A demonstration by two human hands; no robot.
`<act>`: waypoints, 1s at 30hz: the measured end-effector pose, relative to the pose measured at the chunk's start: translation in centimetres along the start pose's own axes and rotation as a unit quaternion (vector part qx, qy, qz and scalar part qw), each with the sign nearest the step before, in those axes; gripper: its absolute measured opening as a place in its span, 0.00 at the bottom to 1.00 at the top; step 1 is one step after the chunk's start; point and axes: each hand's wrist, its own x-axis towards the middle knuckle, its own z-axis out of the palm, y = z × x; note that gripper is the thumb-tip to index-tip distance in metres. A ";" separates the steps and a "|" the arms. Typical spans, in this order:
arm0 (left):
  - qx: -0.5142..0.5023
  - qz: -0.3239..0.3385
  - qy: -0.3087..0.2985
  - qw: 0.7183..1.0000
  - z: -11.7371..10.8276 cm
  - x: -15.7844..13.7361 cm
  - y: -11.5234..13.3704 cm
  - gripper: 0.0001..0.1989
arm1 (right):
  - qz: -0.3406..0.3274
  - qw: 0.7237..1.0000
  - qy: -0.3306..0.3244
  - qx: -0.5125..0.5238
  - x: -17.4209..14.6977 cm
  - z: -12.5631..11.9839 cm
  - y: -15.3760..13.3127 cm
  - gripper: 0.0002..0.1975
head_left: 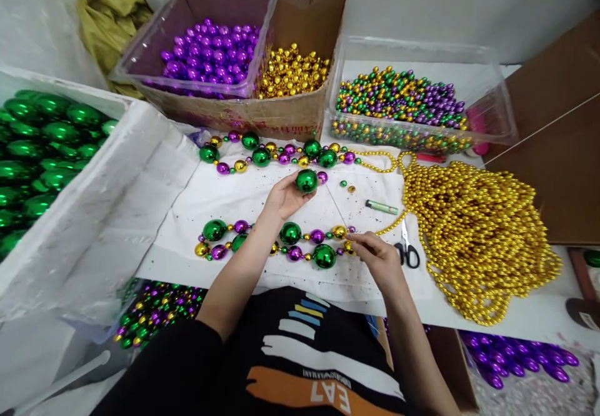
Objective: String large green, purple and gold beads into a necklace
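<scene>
From where I stand, I see a white cloth spread on the table. At its left stands a white foam box full of shiny green balls. Behind the cloth is a brown cardboard box with gold balls inside, and behind its right part a clear plastic tray of small mixed beads. A heap of shiny gold bead strings lies at its right. Two strands of green, purple and gold balls rest on the cloth, one along its far part, one along its near part.

Above its middle, the left hand has its fingers closed on a large glossy green ball. Above its near right part, the right hand has thumb and fingers pinched together on a thin thread. This thread runs up to a smaller glossy purple ball, just beside the green one. I judge it is the stringing step; the next move, I think, calls for a steady left hand and a thread drawn straight.
</scene>
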 end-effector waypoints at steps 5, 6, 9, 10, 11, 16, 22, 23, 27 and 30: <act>-0.022 0.025 -0.004 0.999 0.1 -0.1 -0.3 0.13 | -0.002 1.000 -0.010 0.014 0.3 0.4 -0.4 0.09; -0.032 0.033 0.007 0.999 0.2 -0.1 -0.3 0.11 | -0.005 1.000 -0.023 0.013 0.2 0.5 -0.5 0.09; -0.066 0.063 0.038 0.995 0.5 0.1 -0.2 0.08 | -0.006 0.999 -0.052 0.002 -0.3 0.6 -0.8 0.09; -0.075 0.072 0.046 0.994 0.6 0.1 -0.2 0.08 | -0.003 0.998 -0.056 -0.004 -0.5 0.6 -0.9 0.09; -0.083 0.078 0.054 0.992 0.7 0.1 -0.1 0.08 | 0.000 0.998 -0.058 -0.010 -0.6 0.7 -0.9 0.09; -0.091 0.102 0.066 0.988 0.7 0.1 -0.2 0.07 | 0.003 0.998 -0.054 -0.023 -0.9 1.0 -0.8 0.09; -0.056 0.120 0.064 0.989 0.1 0.1 -0.4 0.07 | 0.005 0.999 -0.050 -0.019 -0.9 1.1 -0.8 0.09; -0.052 0.121 0.066 0.989 0.1 0.1 -0.4 0.07 | 0.004 0.999 -0.050 -0.017 -0.9 1.1 -0.8 0.09; -0.048 0.126 0.066 0.989 0.0 0.0 -0.6 0.07 | 0.009 0.999 -0.048 -0.009 -1.0 1.2 -0.8 0.08; -0.051 0.133 0.054 0.988 -0.2 0.0 -0.7 0.06 | 0.013 0.999 -0.048 -0.006 -1.2 1.2 -0.9 0.08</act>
